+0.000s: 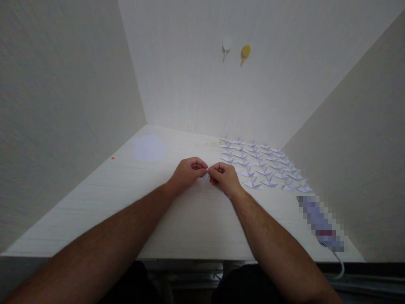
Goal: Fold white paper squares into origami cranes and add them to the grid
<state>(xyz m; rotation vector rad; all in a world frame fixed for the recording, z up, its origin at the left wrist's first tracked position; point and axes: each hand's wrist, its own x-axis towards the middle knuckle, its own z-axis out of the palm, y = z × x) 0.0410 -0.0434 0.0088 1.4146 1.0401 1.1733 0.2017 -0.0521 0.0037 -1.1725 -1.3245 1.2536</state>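
Near the middle of the white table, my left hand [190, 172] and my right hand [222, 176] meet almost tip to tip. Both are closed in a pinch on a small piece of white folded paper [205, 177]. Fingers cover most of it, so its exact shape cannot be made out. To the right of my right hand stand several white paper cranes [252, 183], set out in rows that run back toward the wall.
A heap of white paper pieces [149, 147] lies at the back left, and a small orange spot [113, 158] near the left wall. A blurred-out device [319, 221] with a white cable [341, 267] is at the right front. Two hooks, white [226, 44] and yellow [245, 51], are on the back wall.
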